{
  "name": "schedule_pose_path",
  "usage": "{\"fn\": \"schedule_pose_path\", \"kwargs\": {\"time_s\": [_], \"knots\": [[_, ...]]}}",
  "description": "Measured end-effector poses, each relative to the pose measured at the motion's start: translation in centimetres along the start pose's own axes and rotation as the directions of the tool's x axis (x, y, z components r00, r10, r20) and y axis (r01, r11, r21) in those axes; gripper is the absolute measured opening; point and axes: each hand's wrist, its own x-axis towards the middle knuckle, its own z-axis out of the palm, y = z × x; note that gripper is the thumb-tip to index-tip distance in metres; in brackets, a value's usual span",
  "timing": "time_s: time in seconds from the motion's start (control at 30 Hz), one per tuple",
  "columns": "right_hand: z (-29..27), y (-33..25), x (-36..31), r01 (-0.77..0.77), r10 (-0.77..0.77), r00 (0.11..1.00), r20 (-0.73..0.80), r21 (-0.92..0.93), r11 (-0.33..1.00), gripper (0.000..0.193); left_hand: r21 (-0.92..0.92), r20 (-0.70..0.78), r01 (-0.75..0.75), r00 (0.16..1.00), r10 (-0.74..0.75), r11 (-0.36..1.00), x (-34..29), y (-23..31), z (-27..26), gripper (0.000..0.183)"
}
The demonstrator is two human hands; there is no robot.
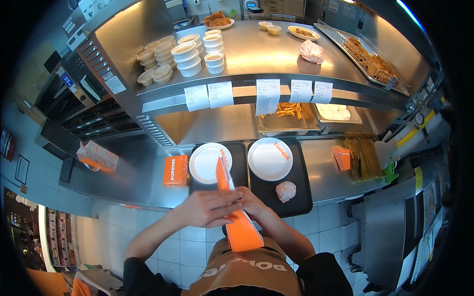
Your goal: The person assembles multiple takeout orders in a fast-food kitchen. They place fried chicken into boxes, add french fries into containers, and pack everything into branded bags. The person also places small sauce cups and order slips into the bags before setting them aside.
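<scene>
One orange carton [245, 233] held across the counter's near edge: right hand [252, 203] pinches its right side, left hand [210, 207] lies over it, fingers together, thumb hidden, can't tell if gripping. Two trays [302, 183], one plate [270, 160] each; steel counter [321, 182] strip right; one pan [291, 127] holds fries [291, 110].

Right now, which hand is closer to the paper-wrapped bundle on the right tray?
Right. The right hand is left of the paper-wrapped bundle, apart from it, at the orange carton's right edge. The left hand lies across the carton, farther left.
</scene>
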Motion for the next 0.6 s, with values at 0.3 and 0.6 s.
{"fn": "schedule_pose_path", "kwargs": {"time_s": [0.3,0.6], "knots": [[-0.1,-2.4,-1.1,-0.027,0.057,0.996,0.069,-0.372,0.928,0.021,0.406,0.311,0.035,0.934,-0.174,0.913,-0.1,-0.5,-0.8,0.052],[-0.1,-5.5,-1.1,-0.104,0.126,0.991,-0.049,-0.875,0.472,0.023,0.469,0.354,-0.143,0.935,-0.038,0.872,-0.4,-1.3,0.2,0.035]]}}
